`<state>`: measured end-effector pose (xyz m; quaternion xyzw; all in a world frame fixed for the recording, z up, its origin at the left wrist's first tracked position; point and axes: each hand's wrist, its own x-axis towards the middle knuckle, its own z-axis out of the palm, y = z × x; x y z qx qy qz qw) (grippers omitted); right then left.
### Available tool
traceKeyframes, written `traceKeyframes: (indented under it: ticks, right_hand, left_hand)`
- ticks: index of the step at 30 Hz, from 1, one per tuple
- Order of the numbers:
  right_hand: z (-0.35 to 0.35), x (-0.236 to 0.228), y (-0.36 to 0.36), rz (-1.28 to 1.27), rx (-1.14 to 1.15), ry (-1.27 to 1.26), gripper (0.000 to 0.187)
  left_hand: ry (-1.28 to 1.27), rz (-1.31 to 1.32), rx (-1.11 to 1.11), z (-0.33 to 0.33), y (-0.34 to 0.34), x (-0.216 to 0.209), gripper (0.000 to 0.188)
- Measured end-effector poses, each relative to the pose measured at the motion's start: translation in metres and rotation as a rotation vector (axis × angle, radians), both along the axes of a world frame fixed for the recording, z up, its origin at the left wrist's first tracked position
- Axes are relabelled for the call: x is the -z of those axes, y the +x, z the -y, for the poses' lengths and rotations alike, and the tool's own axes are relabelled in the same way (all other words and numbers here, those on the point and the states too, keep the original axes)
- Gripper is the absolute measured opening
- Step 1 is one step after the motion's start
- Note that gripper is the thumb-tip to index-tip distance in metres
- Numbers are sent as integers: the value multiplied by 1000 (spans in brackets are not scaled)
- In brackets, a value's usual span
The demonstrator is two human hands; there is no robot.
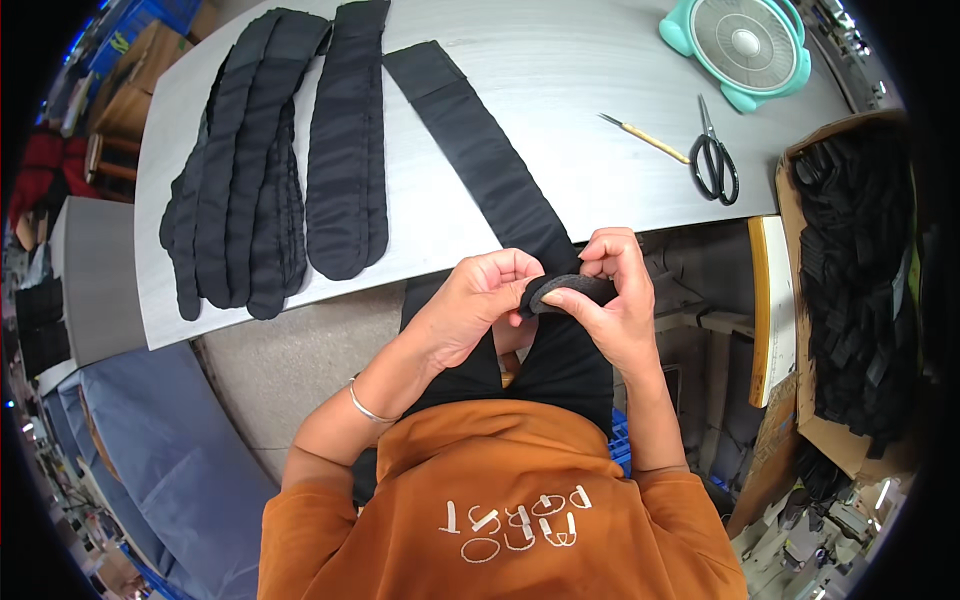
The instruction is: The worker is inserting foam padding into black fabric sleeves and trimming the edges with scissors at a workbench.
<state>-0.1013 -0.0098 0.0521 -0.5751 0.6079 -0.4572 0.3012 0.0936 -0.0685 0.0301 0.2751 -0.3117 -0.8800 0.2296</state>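
Observation:
A long black fabric strap point(485, 150) lies slantwise on the table and runs over its front edge toward me. My left hand point(478, 305) pinches the near end of this strap between thumb and fingers. On the other side of that end, my right hand point(618, 300) grips it too, thumb pressed on the curled-over part. The end is bent round between both hands, showing a dark grey inner face. To the left lies a single black strap with a rounded end point(348, 170), beside a fanned stack of similar black straps point(240, 190).
Black-handled scissors point(713, 165) and a thin pointed tool with a yellow handle point(650, 140) lie on the table point(590, 60). A mint-green fan point(745, 45) stands at the back right. At right is a cardboard box point(790, 200) full of black strap pieces.

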Motion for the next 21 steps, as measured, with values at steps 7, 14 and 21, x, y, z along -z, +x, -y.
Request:
traceKeyframes:
  ticks: [7,14,21]
  right_hand:
    - [-3,-13,-1,134,-57,248,26]
    - [0,-16,1,329,-146,395,13]
    - [3,-12,2,337,-208,327,12]
  left_hand:
    - [-215,68,-132,-14,-6,-3,8]
    - [-225,82,-153,-17,-8,-3,9]
    - [-298,119,-111,-13,-5,2,7]
